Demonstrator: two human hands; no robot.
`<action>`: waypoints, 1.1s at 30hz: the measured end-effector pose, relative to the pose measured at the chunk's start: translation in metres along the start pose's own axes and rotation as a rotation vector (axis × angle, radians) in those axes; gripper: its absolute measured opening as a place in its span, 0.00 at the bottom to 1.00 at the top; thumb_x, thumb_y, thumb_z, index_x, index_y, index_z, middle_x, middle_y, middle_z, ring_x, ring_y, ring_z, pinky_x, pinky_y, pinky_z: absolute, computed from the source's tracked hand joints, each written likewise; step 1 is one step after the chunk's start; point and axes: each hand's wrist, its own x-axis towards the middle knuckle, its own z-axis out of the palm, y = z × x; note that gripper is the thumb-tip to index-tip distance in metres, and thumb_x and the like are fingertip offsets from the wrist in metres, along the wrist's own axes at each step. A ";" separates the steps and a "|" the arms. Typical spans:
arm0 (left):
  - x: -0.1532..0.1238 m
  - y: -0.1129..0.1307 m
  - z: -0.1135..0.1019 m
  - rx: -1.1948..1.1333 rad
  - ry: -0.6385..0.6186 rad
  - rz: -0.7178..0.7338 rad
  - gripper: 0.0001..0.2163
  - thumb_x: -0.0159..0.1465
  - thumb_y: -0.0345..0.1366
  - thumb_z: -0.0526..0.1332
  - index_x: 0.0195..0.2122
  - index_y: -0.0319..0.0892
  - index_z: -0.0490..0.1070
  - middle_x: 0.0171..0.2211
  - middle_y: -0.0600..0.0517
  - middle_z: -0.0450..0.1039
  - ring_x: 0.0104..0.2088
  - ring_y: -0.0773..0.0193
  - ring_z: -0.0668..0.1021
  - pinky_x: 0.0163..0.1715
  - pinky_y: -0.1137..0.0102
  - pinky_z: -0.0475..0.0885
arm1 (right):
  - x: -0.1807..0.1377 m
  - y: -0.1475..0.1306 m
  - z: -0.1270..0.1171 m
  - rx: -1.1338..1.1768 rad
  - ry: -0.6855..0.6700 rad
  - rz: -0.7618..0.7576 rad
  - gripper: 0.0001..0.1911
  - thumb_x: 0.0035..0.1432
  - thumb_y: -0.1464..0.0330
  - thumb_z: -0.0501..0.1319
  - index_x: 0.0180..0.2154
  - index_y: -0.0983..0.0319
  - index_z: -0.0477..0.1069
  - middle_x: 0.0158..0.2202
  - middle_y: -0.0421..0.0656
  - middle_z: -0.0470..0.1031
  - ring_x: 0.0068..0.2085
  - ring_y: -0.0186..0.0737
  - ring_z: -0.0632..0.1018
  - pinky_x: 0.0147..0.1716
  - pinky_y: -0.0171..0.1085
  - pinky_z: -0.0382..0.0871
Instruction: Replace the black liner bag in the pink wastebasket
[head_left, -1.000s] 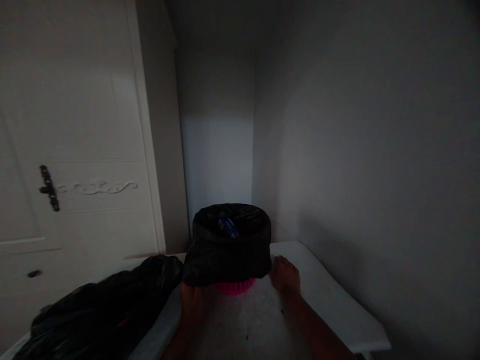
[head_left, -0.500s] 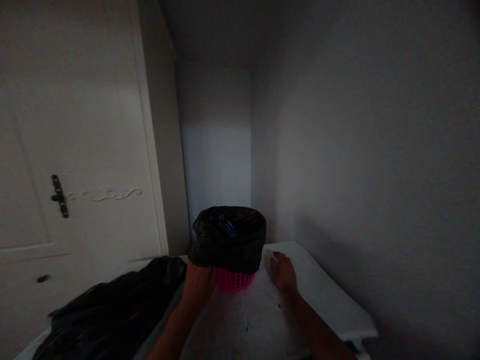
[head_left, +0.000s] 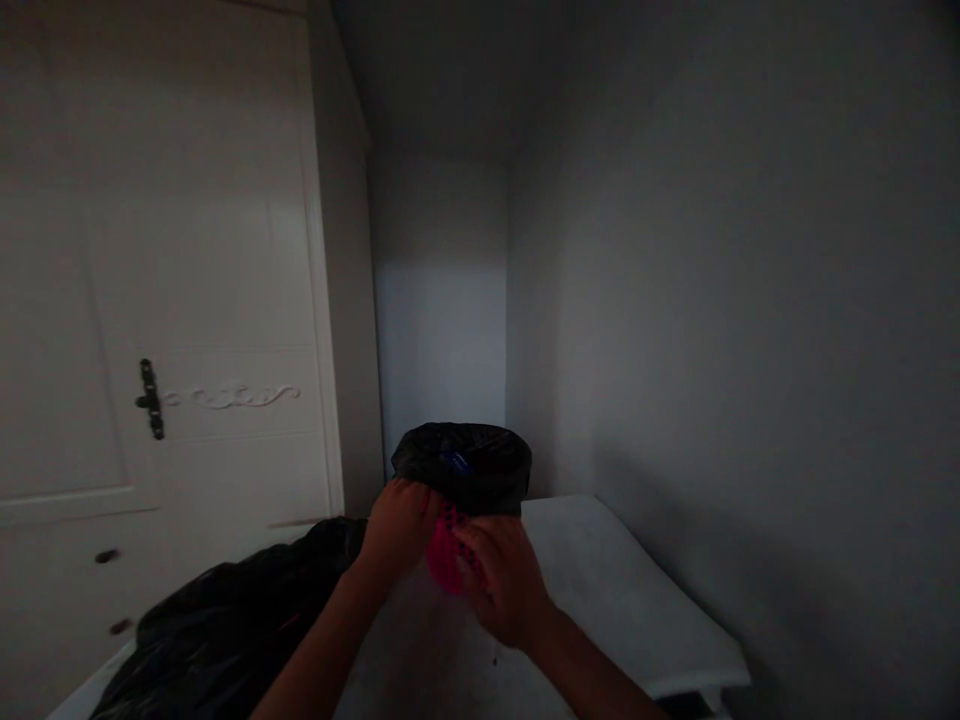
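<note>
A pink perforated plastic basket (head_left: 444,560) stands on the white tabletop, lined with a black plastic bag (head_left: 491,485) folded over its rim. Inside the bag's mouth lies a small blue item (head_left: 455,461), too dark to name. My left hand (head_left: 401,520) is closed on the bag's folded edge at the basket's left side. Bent around the front right of the basket is my right hand (head_left: 506,578), its fingers and thumb against the pink wall just below the bag's edge. Parts of the basket are hidden behind both hands.
Another heap of black plastic bag (head_left: 247,620) lies at the left on the white table (head_left: 600,570). Beyond it stands a white wardrobe (head_left: 225,280) with dark handles. A grey wall (head_left: 712,350) borders the table's right side. The room is dim.
My right hand has come left from the tabletop onto the basket. The bag's front edge sits higher, showing more pink. My left hand has shifted slightly up and right.
</note>
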 end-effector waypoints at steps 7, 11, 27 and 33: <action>0.019 -0.007 -0.002 -0.157 -0.043 -0.097 0.17 0.74 0.30 0.47 0.36 0.41 0.76 0.37 0.41 0.82 0.42 0.50 0.84 0.45 0.60 0.75 | 0.050 -0.002 0.005 -0.161 -0.133 0.012 0.14 0.72 0.64 0.58 0.55 0.61 0.73 0.53 0.49 0.81 0.53 0.50 0.77 0.57 0.50 0.67; 0.017 -0.012 0.002 -0.249 0.042 -0.020 0.15 0.73 0.31 0.50 0.47 0.40 0.77 0.44 0.42 0.84 0.48 0.52 0.84 0.51 0.58 0.76 | 0.050 0.021 -0.004 -0.266 -0.140 0.027 0.15 0.73 0.63 0.58 0.54 0.62 0.75 0.58 0.50 0.80 0.57 0.52 0.76 0.63 0.52 0.63; 0.011 0.002 -0.010 -0.339 0.006 0.034 0.17 0.64 0.26 0.52 0.37 0.44 0.82 0.38 0.48 0.83 0.43 0.55 0.82 0.51 0.58 0.71 | 0.085 0.083 -0.045 -0.287 -0.445 0.433 0.15 0.69 0.66 0.63 0.55 0.60 0.77 0.52 0.48 0.82 0.54 0.48 0.81 0.56 0.44 0.70; 0.006 0.002 -0.009 -0.397 0.003 -0.038 0.18 0.63 0.26 0.51 0.41 0.45 0.81 0.38 0.50 0.84 0.44 0.54 0.83 0.57 0.52 0.67 | 0.102 0.107 -0.057 -0.571 -0.502 0.350 0.18 0.69 0.76 0.54 0.56 0.62 0.73 0.50 0.55 0.82 0.53 0.52 0.81 0.51 0.45 0.71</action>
